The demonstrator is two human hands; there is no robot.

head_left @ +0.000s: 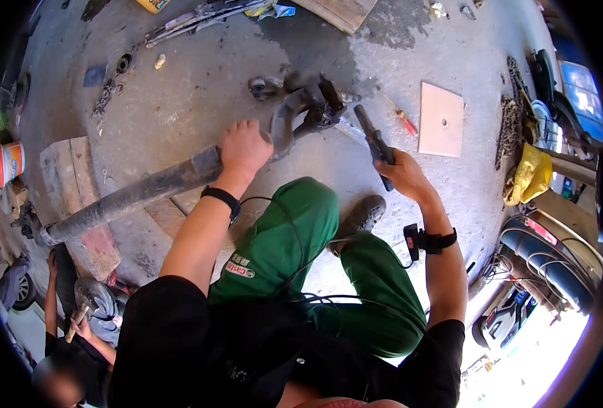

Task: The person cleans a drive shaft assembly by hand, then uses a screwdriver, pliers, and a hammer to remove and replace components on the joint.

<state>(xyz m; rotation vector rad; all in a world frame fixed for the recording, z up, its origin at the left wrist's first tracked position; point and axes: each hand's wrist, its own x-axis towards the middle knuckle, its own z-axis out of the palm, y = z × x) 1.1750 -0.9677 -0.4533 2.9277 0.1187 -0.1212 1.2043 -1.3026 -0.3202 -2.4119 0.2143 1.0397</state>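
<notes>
While the person's left hand [246, 148] lies curled over a long grey metal shaft [145, 187] beside its dark forked yoke [289, 117], its grip unclear, the right hand [405, 175] grasps a slim black bar-shaped tool [372, 136]. Leftward, the shaft crosses above a weathered wooden board [67, 160].

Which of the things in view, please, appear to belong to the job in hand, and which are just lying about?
Apparently in use:
- drive shaft, with the left hand at it
- dark bar-shaped tool, held in the right hand

Apparently lying about:
- red-handled screwdriver
- square board with a hole
- orange-and-white bucket
</notes>
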